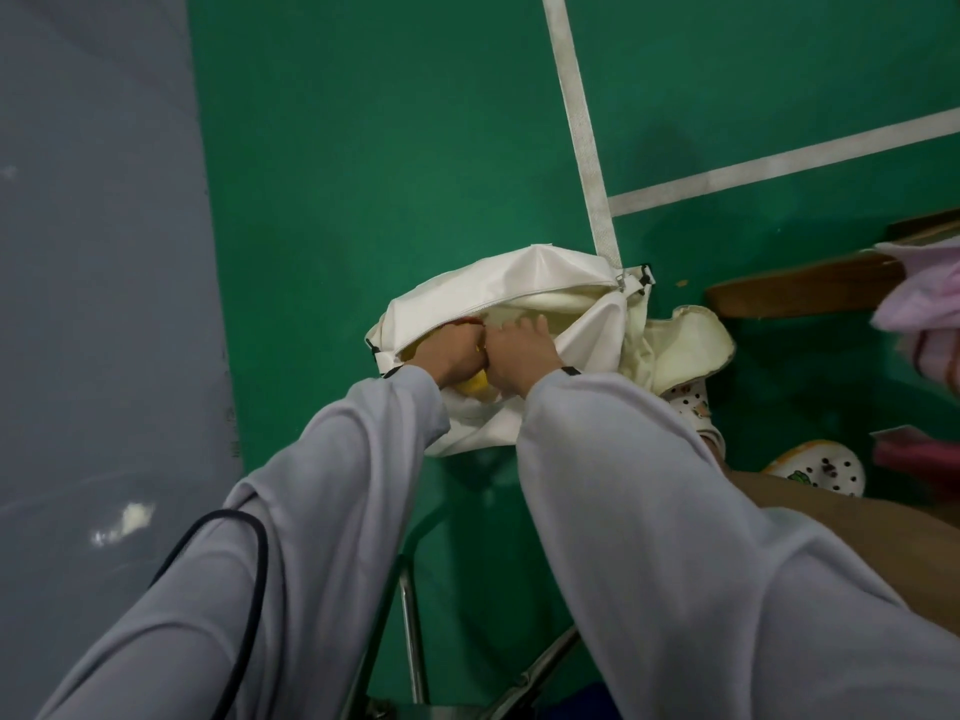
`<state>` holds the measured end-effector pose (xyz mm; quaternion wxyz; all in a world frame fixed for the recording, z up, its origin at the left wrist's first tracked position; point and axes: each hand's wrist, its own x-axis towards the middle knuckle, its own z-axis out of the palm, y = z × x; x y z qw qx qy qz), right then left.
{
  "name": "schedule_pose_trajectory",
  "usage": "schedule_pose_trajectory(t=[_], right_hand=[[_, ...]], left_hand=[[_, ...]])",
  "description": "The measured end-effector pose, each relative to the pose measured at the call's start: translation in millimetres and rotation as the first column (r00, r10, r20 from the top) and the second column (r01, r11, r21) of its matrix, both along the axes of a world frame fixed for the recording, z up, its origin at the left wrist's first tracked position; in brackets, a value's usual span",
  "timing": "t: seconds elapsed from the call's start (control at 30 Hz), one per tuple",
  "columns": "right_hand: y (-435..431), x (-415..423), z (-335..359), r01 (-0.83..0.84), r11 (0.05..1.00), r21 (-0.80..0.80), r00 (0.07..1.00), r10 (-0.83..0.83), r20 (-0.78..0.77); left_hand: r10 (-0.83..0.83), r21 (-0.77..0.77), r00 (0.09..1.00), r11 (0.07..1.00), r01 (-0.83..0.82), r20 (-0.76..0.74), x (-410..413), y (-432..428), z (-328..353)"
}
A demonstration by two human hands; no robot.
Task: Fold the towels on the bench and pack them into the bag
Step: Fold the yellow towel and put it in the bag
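Note:
A white zippered bag (519, 272) lies open on the green floor. Both my hands are at its mouth. My left hand (454, 353) is curled around a yellow towel (475, 386), of which only a small patch shows under my hands. My right hand (522, 350) lies on the same bundle, its fingers reaching into the bag's opening. A pink towel (919, 309) lies on the brown wooden bench (800, 291) at the right edge.
A cream padded flap (685, 340) lies to the right of the bag. My feet in white perforated clogs (815, 467) stand beside it. Metal chair legs (410, 636) show at the bottom. White court lines (582, 132) cross the green floor; a grey floor (98, 304) lies left.

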<state>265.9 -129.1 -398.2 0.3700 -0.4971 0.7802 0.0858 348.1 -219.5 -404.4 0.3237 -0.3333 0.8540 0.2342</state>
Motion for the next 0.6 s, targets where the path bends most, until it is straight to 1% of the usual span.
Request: schedule_pose_trajectory(t=[0.07, 0.17, 0.33, 0.47, 0.6], right_hand=[[2, -9, 20, -0.006, 1.0, -0.022, 1.0, 0.005, -0.029], [0, -28, 57, -0.003, 0.999, -0.041, 0.998, 0.0, -0.068], [17, -65, 146, 0.038, 0.989, -0.144, 0.989, -0.058, -0.136], [61, -106, 223, 0.124, 0.969, -0.215, 0.953, -0.176, -0.247], [114, -146, 302, 0.225, 0.925, -0.305, 0.875, -0.329, -0.354]], left_hand=[[0.002, 0.019, 1.0, 1.0, -0.002, -0.009, -8, 2, 17], [-0.015, 0.008, 0.999, 1.0, 0.015, -0.038, -25, 1, 52], [-0.124, -0.049, 0.98, 0.992, 0.117, -0.158, -66, -8, 126], [-0.155, -0.076, 0.947, 0.987, 0.139, -0.282, -110, 6, 202], [-0.255, -0.114, 0.858, 0.967, 0.229, -0.446, -163, 56, 281]])
